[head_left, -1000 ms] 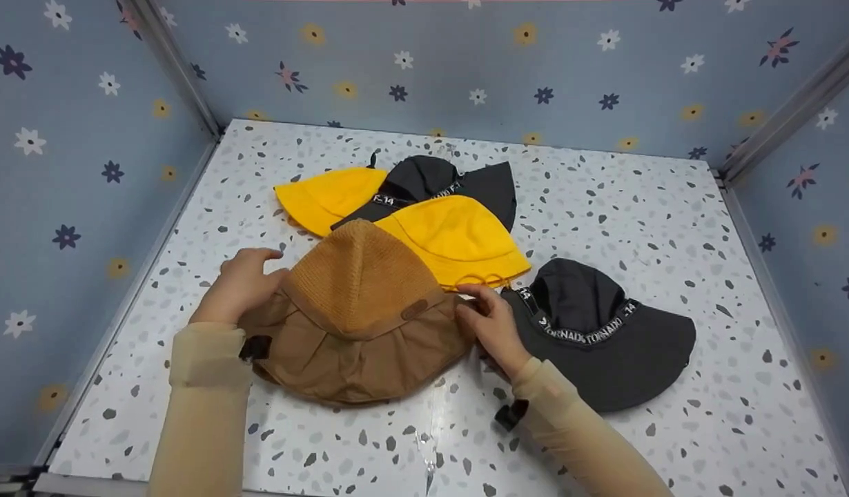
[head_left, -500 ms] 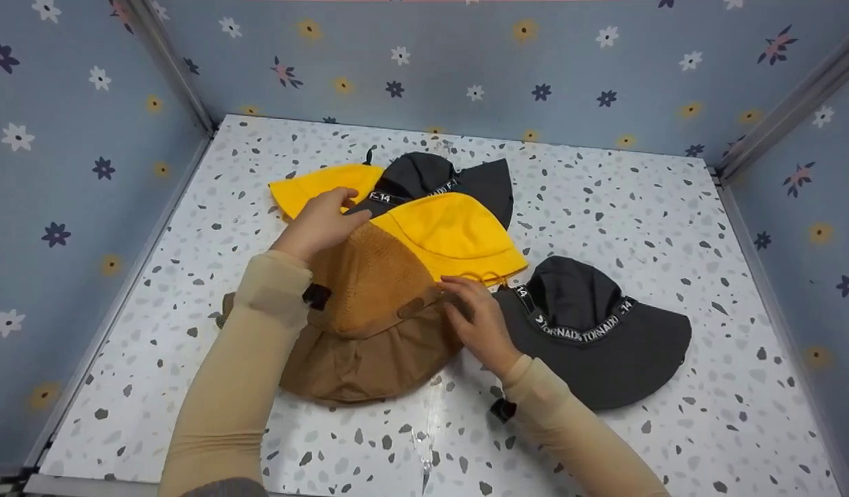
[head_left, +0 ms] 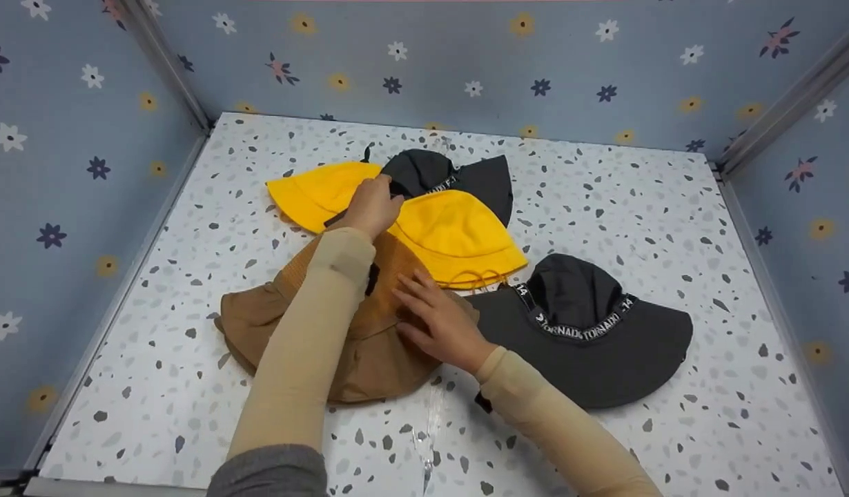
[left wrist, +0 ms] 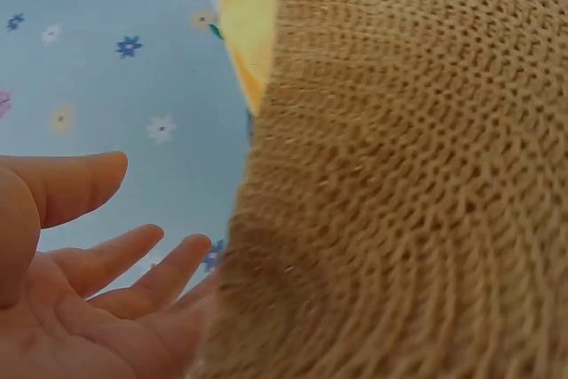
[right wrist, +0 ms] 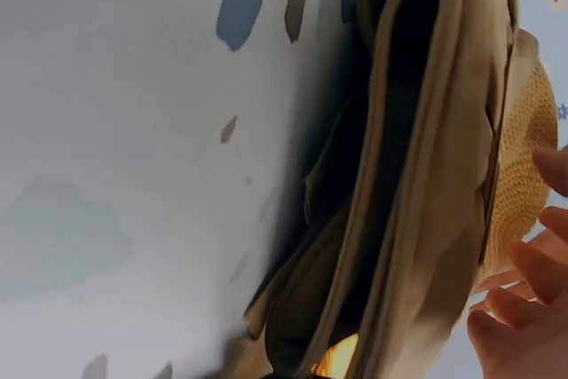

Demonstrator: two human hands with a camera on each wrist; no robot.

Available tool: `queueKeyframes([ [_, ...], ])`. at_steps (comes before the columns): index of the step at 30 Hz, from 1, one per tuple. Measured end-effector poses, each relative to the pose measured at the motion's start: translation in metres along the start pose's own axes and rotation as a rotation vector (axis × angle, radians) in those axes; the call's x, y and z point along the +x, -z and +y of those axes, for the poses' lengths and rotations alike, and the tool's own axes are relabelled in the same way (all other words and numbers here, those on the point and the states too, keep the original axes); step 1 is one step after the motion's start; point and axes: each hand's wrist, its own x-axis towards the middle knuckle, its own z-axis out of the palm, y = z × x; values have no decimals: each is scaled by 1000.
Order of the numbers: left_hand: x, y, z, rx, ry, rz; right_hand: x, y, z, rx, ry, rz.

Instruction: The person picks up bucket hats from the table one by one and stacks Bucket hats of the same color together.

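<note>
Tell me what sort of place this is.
Probably a booth-like workspace: flower-patterned panels stand on three sides of a speckled white tabletop with hats on it, and metal strips line the corners.

Head view: left sleeve (head_left: 314, 345) covers middle of brown hat (head_left: 379, 359). Left hand (head_left: 371, 207) hides part of rear black hat (head_left: 421, 172); contact unclear. Front yellow hat (head_left: 459, 231) overlaps that one's brim. Left wrist: woven crown (left wrist: 408, 166) cut off top, right, bottom; one fingertip lost behind it. Right wrist: right hand (right wrist: 537, 326) cut by right edge.
</note>
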Motion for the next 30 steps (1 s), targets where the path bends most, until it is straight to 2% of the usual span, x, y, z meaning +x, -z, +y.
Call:
queueKeyframes([
  [3,12,-9,-5,57,15,40,1,-3,4,-9,-4,-67],
  [5,19,-15,-10,87,50,71,2,-4,6,-11,-35,-109],
  [8,27,-27,-18,115,158,77,2,-5,10,14,-88,-166],
  [12,37,-40,-30,127,321,39,2,-7,13,41,-122,-225],
  [16,44,-47,-40,146,410,55,2,-11,15,33,-108,-249],
  [20,46,-48,-44,163,422,110,2,-15,16,28,-99,-251],
  [25,43,-46,-42,166,389,162,3,-16,18,19,-84,-248],
  [30,38,-43,-39,156,340,179,1,-16,19,33,-87,-250],
])
